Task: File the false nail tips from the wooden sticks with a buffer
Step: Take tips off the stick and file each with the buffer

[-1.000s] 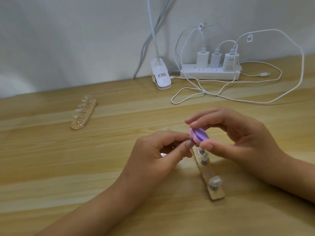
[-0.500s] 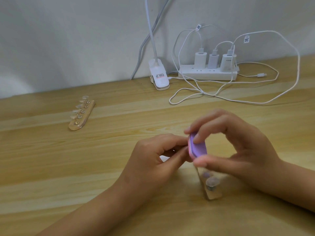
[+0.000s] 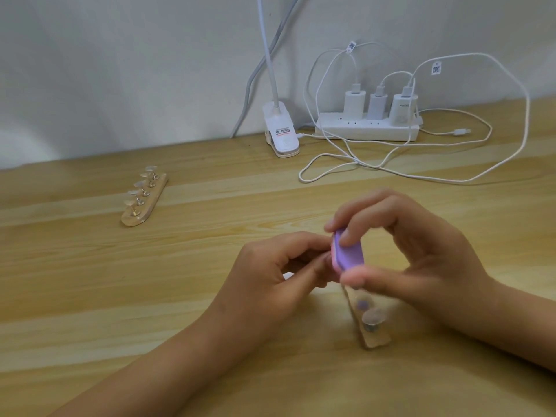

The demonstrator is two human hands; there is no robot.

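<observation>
My right hand (image 3: 418,257) pinches a small purple and pink buffer (image 3: 349,254) between thumb and fingers, its pink edge turned toward my left hand (image 3: 276,275). The left fingertips are pinched together right against the buffer, on something too small and hidden to make out. Below both hands a wooden stick (image 3: 373,335) lies on the table, with a clear nail tip (image 3: 373,316) on a metal peg near its close end. A second wooden stick (image 3: 144,203) with several clear nail tips lies far to the left.
A white clip lamp base (image 3: 281,133) stands at the wall. Beside it lies a white power strip (image 3: 367,127) with three chargers. Loose white cables (image 3: 391,170) loop across the wooden table (image 3: 90,296) behind my hands.
The buffer has tipped from lying flat over the stick to standing more on edge, and my right hand has dropped lower over the stick. My left hand has stayed pinched beside it.
</observation>
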